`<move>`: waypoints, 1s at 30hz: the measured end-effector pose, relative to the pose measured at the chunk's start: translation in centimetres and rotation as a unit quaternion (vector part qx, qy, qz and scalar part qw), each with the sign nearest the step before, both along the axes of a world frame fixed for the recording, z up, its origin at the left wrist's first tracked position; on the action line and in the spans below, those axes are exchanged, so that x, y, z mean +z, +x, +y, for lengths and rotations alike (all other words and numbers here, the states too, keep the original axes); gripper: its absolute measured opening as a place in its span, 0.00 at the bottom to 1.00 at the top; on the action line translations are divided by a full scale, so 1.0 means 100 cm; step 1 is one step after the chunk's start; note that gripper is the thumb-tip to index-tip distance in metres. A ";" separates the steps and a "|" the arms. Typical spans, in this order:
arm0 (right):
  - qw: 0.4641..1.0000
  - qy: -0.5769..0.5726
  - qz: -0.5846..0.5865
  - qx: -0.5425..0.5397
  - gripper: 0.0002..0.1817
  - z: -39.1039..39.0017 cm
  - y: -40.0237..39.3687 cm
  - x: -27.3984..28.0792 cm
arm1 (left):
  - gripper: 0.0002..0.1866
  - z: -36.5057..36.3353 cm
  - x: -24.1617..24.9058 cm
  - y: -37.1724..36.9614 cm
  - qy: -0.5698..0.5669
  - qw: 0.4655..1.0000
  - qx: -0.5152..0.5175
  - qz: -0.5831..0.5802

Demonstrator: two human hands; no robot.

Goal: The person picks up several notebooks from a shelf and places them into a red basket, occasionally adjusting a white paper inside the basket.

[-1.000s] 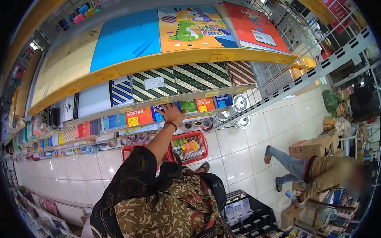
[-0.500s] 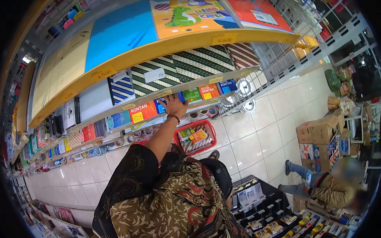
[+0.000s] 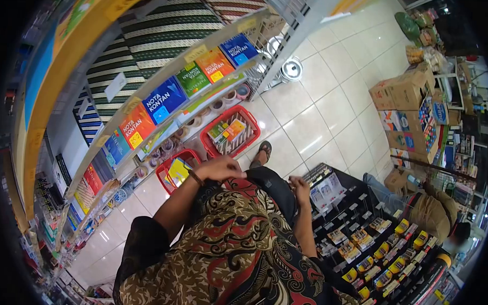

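Note:
My left hand (image 3: 222,168), with a beaded bracelet at the wrist, is in front of my waist with fingers loosely stretched and nothing visible in them. My right hand (image 3: 300,190) hangs over my right side, fingers curled, no object showing. Just beyond my left hand, a red basket (image 3: 257,126) on the floor holds several books or pads, one striped. A second red basket (image 3: 160,176), partly hidden by my left arm, contains a yellow and blue item. On the shelf above stand blue (image 3: 162,99), orange (image 3: 136,127) and green (image 3: 193,80) nota kontan receipt books.
Striped hardcover books (image 3: 162,45) lie on the shelf at left, with tape rolls (image 3: 219,105) below. A black display rack (image 3: 354,215) with hanging packets is at right. A person (image 3: 433,210) bends behind it, near stacked cardboard boxes (image 3: 402,93). White floor tiles (image 3: 331,118) lie between.
My left hand has come away from the receipt books and back toward my body. My right hand has come into sight. The view has shifted, and the second basket shows more.

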State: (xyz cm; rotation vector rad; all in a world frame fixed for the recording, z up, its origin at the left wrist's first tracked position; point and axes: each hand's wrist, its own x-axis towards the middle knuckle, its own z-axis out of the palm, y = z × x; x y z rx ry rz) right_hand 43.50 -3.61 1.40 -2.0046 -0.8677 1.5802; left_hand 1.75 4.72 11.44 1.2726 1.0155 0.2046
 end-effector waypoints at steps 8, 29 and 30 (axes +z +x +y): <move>0.907 0.010 0.177 0.381 0.16 0.110 -0.038 0.121 | 0.09 -0.012 0.024 0.075 -0.081 0.990 0.043 -0.110; 0.862 0.047 0.215 0.456 0.23 0.124 0.066 0.165 | 0.16 -0.008 -0.061 0.184 -0.140 0.976 0.042 0.162; 0.871 0.007 0.194 0.451 0.23 0.126 0.073 0.173 | 0.16 -0.003 -0.063 0.182 -0.138 0.976 0.045 0.165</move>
